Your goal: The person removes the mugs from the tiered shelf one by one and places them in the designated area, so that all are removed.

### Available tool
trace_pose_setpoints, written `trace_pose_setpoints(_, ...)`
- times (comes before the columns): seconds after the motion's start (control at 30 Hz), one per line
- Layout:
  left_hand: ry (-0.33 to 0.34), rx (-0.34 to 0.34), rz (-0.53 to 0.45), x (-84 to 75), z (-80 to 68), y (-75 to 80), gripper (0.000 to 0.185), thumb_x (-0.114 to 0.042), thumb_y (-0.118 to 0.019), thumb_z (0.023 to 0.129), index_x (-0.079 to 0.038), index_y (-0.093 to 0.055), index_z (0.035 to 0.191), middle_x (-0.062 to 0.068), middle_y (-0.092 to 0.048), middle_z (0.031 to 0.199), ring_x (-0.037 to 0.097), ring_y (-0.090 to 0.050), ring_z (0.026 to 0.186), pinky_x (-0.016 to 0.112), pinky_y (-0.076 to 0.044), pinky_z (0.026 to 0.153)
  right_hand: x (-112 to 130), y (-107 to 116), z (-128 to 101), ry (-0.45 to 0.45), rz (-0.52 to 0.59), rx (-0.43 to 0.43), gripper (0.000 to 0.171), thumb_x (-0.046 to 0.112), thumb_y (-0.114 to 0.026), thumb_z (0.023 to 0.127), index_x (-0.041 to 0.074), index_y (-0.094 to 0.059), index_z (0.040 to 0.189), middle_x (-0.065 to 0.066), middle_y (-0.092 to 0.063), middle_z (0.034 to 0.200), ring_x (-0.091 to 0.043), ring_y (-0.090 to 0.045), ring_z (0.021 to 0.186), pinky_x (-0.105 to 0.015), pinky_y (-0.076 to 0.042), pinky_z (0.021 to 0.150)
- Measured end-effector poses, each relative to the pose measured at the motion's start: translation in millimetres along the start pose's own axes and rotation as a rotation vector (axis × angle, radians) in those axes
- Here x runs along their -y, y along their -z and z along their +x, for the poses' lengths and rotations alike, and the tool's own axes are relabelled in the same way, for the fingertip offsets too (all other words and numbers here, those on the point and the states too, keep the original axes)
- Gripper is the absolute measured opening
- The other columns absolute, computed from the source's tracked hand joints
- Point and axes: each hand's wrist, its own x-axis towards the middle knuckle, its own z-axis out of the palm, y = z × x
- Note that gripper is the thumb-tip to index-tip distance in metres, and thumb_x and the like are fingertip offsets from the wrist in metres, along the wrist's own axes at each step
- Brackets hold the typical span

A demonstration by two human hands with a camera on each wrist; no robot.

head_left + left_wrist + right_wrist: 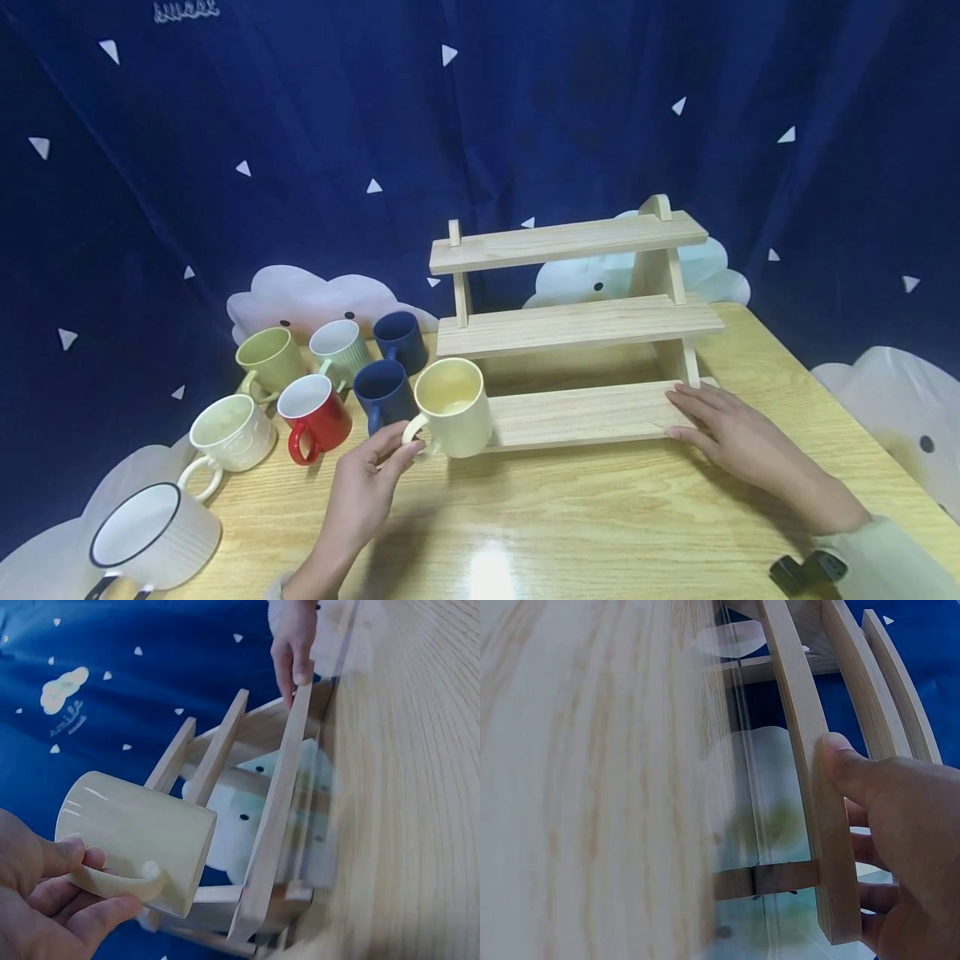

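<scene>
My left hand (pixel 367 479) pinches the handle of a cream-yellow mug (pixel 455 412), which is upright in front of the left end of the lowest board of a wooden three-tier display shelf (pixel 577 414). In the left wrist view, thumb and fingers close around the mug's handle (pixel 120 885). My right hand (pixel 742 442) holds the right end of that lowest board. Its thumb (pixel 838 746) presses the front edge in the right wrist view, with the other fingers over the top, their tips hidden.
Left of the shelf stand two navy mugs (pixel 382 392), a red mug (pixel 330 421), a pale green ribbed mug (pixel 348 354), an olive-green mug (pixel 276 367), a white mug (pixel 243 442) and a white pot with a black rim (pixel 180 533). A dark blue curtain (pixel 337 108) hangs behind the table (pixel 600 525).
</scene>
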Motion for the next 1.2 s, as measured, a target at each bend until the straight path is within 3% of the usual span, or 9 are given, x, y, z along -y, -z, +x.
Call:
trace_pose_setpoints(0.3,0.040,-0.081,-0.029,6.2,-14.0,30.4,0.024,-0.015,-0.068,0.078,-0.013,-0.065,0.102,0.002,-0.068,0.089,0.013,-0.063,0.078,0.021,-0.051,0.068,1,1,0,-0.011,0.002,0.000,0.056,0.044,-0.058,0.082,0.011,-0.050,0.126,-0.009,-0.048,0.128,-0.034,-0.039,0.118,-0.048,-0.031,0.094)
trace_pose_setpoints(0.6,0.161,-0.180,-0.035,16.5,-30.6,57.1,0.023,-0.013,-0.063,0.083,-0.006,-0.062,0.105,0.009,-0.066,0.091,0.011,-0.063,0.080,0.021,-0.051,0.070,0,0,0,0.007,-0.001,-0.012,0.055,0.043,-0.059,0.082,0.011,-0.050,0.126,-0.009,-0.049,0.127,-0.034,-0.040,0.118,-0.048,-0.032,0.093)
trace_pose_setpoints(0.8,0.192,-0.255,0.005,22.8,-42.4,73.8,0.026,-0.011,-0.062,0.084,-0.003,-0.061,0.108,0.002,-0.067,0.089,0.007,-0.063,0.079,0.021,-0.051,0.067,-1,-1,0,0.006,-0.003,-0.010,0.055,0.043,-0.059,0.083,0.011,-0.050,0.127,-0.009,-0.048,0.127,-0.033,-0.039,0.118,-0.048,-0.032,0.093)
trace_pose_setpoints(1.0,0.229,-0.344,-0.071,34.2,-52.5,88.5,0.029,0.000,-0.062,0.081,0.010,-0.057,0.107,-0.013,-0.065,0.079,0.002,-0.063,0.074,0.019,-0.050,0.064,-1,-2,0,0.012,-0.004,-0.016,0.055,0.042,-0.060,0.082,0.011,-0.050,0.126,-0.009,-0.049,0.127,-0.032,-0.040,0.118,-0.046,-0.033,0.093)
trace_pose_setpoints(1.2,0.216,-0.474,-0.233,48.7,-62.5,100.0,0.021,0.010,-0.063,0.076,0.011,-0.061,0.097,-0.008,-0.067,0.072,0.004,-0.063,0.067,0.019,-0.050,0.058,0,-1,1,0.007,0.002,-0.014,0.054,0.042,-0.060,0.082,0.011,-0.050,0.126,-0.009,-0.049,0.127,-0.033,-0.040,0.118,-0.047,-0.032,0.093)
